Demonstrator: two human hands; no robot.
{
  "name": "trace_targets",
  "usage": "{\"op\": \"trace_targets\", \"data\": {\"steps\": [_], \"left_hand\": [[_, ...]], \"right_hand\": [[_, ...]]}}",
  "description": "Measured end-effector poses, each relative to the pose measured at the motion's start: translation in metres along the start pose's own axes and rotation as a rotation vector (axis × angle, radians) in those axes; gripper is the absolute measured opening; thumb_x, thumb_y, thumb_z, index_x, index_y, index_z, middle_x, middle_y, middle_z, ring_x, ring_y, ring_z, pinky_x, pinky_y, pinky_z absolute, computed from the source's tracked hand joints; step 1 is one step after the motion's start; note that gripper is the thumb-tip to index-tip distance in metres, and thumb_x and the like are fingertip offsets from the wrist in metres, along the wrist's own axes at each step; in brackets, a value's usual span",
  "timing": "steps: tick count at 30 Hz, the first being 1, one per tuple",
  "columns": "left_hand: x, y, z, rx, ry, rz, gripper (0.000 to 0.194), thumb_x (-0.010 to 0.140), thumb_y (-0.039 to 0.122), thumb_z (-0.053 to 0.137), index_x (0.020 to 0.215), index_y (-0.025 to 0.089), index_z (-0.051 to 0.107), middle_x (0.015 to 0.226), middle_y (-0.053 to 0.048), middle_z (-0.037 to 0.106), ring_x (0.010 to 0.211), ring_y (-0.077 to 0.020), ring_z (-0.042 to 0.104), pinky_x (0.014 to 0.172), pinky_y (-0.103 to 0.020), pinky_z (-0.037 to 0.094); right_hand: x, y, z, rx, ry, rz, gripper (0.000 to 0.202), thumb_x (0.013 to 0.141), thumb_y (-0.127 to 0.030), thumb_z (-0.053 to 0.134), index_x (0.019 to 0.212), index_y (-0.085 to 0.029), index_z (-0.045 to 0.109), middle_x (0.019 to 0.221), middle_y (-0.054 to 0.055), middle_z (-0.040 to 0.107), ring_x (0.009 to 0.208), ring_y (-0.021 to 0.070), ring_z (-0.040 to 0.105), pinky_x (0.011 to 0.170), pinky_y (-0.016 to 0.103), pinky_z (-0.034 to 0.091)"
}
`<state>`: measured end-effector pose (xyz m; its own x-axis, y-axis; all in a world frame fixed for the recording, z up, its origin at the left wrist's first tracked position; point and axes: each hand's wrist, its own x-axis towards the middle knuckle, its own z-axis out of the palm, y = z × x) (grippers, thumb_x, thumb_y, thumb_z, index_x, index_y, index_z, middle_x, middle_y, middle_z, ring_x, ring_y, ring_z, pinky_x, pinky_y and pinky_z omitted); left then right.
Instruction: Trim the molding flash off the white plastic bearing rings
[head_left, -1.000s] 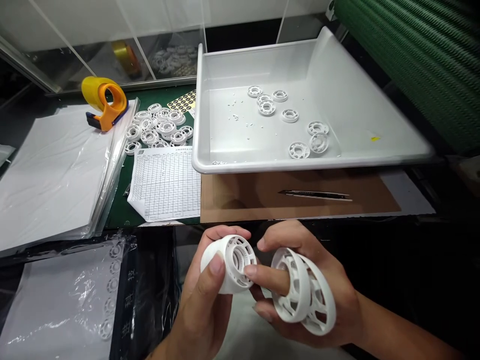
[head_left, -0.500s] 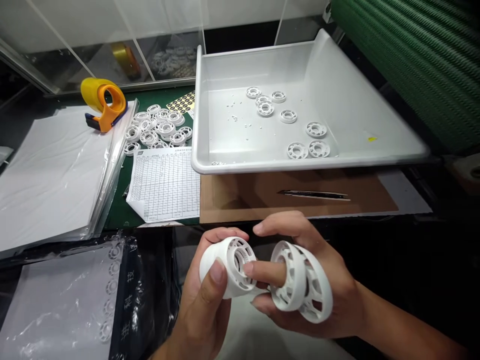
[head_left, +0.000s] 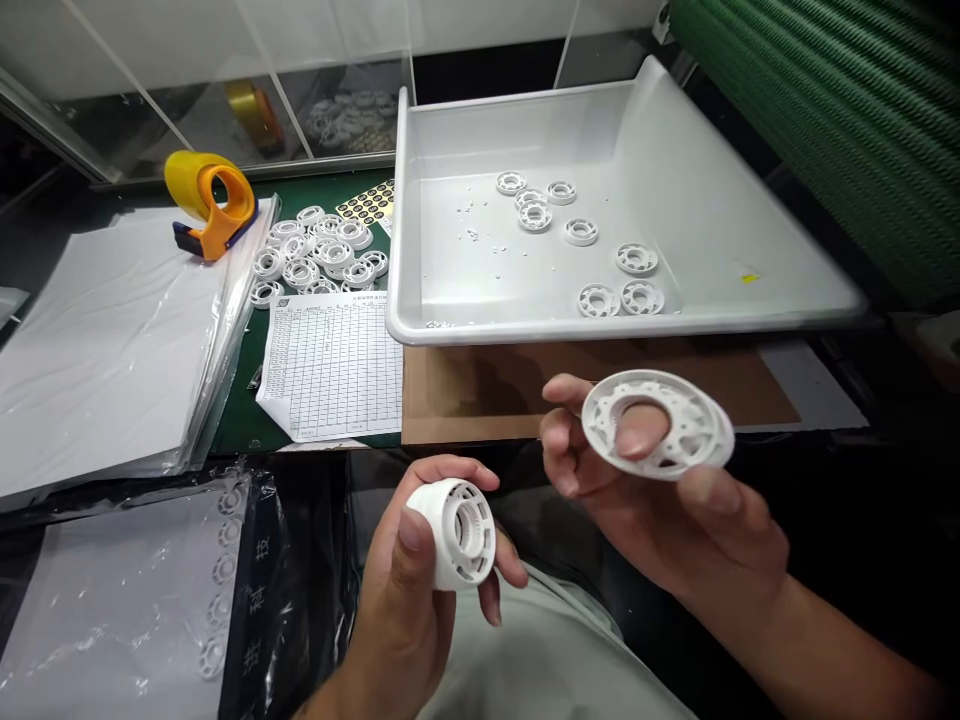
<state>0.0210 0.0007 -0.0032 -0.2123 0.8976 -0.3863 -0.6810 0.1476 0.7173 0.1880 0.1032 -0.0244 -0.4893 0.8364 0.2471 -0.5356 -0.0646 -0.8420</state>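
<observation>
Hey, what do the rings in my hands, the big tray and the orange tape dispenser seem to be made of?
Rings: probably molded plastic, satin white; crisp slots and even color suggest it.
Tray: likely plastic, smooth and slightly glossy; rounded rims and soft highlights point that way.
Tape dispenser: seems smooth plastic, from its even orange; painted metal isn't ruled out.

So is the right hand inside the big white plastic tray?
No, the right hand has a finger through a round white plastic ring, outside the tray.
</observation>
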Motion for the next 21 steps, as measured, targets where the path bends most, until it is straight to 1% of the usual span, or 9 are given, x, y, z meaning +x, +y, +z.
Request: {"op": "trace_targets", "data": {"steps": [2,5,6,8,10,13,17,19,21], "left_hand": [[0.0,0.0,0.001,-0.001,-0.007,0.003,0.053,0.086,0.071,0.077,0.104,0.021,0.08,0.104,-0.005,0.074,0.06,-0.0112,0.072,0.045,-0.015,0.052],[-0.001,0.001,0.002,-0.003,-0.01,0.005,0.053,0.085,0.072,0.078,0.104,0.022,0.08,0.103,-0.004,0.074,0.06,-0.0112,0.071,0.044,-0.015,0.052],[-0.002,0.002,0.002,-0.002,-0.01,-0.001,0.054,0.084,0.072,0.079,0.104,0.022,0.08,0.103,-0.004,0.074,0.059,-0.0108,0.07,0.044,-0.015,0.052],[-0.002,0.003,0.003,0.013,0.002,-0.017,0.056,0.082,0.074,0.079,0.103,0.022,0.081,0.103,-0.004,0.073,0.059,-0.0099,0.067,0.044,-0.017,0.052],[-0.003,0.003,0.003,0.045,0.037,-0.014,0.057,0.081,0.075,0.08,0.102,0.021,0.081,0.102,-0.005,0.072,0.064,-0.0102,0.066,0.051,-0.018,0.055],[-0.003,0.003,0.001,0.109,0.073,0.035,0.06,0.082,0.077,0.077,0.102,0.021,0.08,0.099,-0.005,0.072,0.07,-0.0106,0.065,0.061,-0.018,0.057],[-0.001,0.003,-0.007,0.166,-0.03,0.042,0.059,0.089,0.076,0.071,0.111,0.022,0.078,0.114,-0.007,0.074,0.071,-0.0112,0.068,0.065,-0.021,0.057],[-0.001,0.003,-0.011,0.175,-0.043,0.069,0.056,0.09,0.074,0.071,0.111,0.022,0.078,0.115,-0.007,0.074,0.077,-0.0132,0.071,0.07,-0.022,0.059],[-0.001,0.002,-0.013,0.173,-0.025,0.1,0.055,0.09,0.072,0.072,0.11,0.022,0.079,0.11,-0.007,0.075,0.081,-0.0142,0.071,0.073,-0.023,0.06]], "right_hand": [[-0.001,0.0,0.004,-0.125,-0.029,-0.037,0.014,0.101,-0.04,0.082,0.107,-0.028,0.08,0.135,0.004,0.066,0.099,0.0162,0.066,0.078,0.023,0.062],[-0.006,-0.003,0.011,-0.452,-0.095,-0.103,0.011,0.1,-0.033,0.084,0.104,-0.023,0.079,0.13,0.006,0.061,0.096,0.0157,0.066,0.083,0.025,0.063],[-0.009,-0.004,0.013,-0.571,-0.115,-0.144,0.011,0.099,-0.029,0.085,0.105,-0.021,0.079,0.127,0.007,0.06,0.095,0.0158,0.066,0.085,0.025,0.063],[-0.013,-0.005,0.017,-0.781,-0.174,-0.258,0.016,0.098,-0.023,0.084,0.111,-0.018,0.077,0.121,0.008,0.059,0.093,0.0165,0.065,0.082,0.025,0.063],[-0.016,-0.004,0.019,-0.909,-0.221,-0.359,0.018,0.1,-0.023,0.08,0.115,-0.014,0.075,0.117,0.01,0.058,0.093,0.0181,0.065,0.078,0.027,0.062],[-0.018,0.0,0.022,-0.987,-0.252,-0.427,0.019,0.107,-0.029,0.073,0.116,-0.013,0.073,0.115,0.01,0.056,0.098,0.0207,0.065,0.082,0.033,0.06],[-0.016,0.003,0.025,-1.006,-0.257,-0.447,0.025,0.114,-0.033,0.064,0.118,-0.011,0.072,0.115,0.009,0.056,0.104,0.0204,0.062,0.088,0.034,0.058],[-0.016,0.003,0.025,-0.985,-0.263,-0.449,0.025,0.115,-0.033,0.061,0.12,-0.011,0.071,0.116,0.009,0.056,0.105,0.0198,0.062,0.088,0.034,0.057],[-0.017,0.001,0.026,-0.958,-0.28,-0.452,0.026,0.116,-0.035,0.06,0.12,-0.011,0.071,0.113,0.008,0.057,0.103,0.0196,0.063,0.088,0.036,0.058]]}}
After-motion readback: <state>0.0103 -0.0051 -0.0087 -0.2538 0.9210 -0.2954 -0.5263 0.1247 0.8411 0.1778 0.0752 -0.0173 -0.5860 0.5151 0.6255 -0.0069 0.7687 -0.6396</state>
